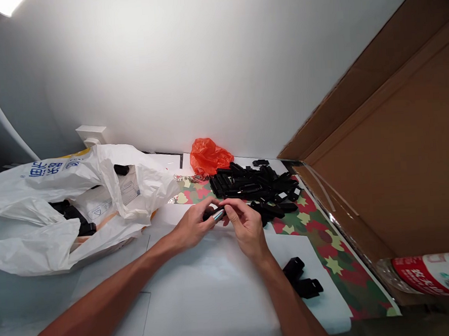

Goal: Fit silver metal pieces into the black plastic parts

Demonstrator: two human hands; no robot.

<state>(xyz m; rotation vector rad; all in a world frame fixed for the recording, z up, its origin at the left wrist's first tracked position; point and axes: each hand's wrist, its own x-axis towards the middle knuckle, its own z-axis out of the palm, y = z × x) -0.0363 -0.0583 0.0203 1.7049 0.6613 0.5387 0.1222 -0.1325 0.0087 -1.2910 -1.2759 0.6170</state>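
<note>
Black plastic-looking piece (208, 216) pinched by left hand (193, 223) and right hand (248, 228) above the white sheet (216, 285).
Likely light, stiff and slightly slick, it should hold best by its long sides, fingertips on each end. Open white plastic bag (17, 201), to the left, contains black parts (73, 215) and a printed packet (105, 201); the orange plastic bag's (208, 156) contents cannot be told.

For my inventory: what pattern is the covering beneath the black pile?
The covering is green, red and pale yellow camouflage, in the head view.
</note>
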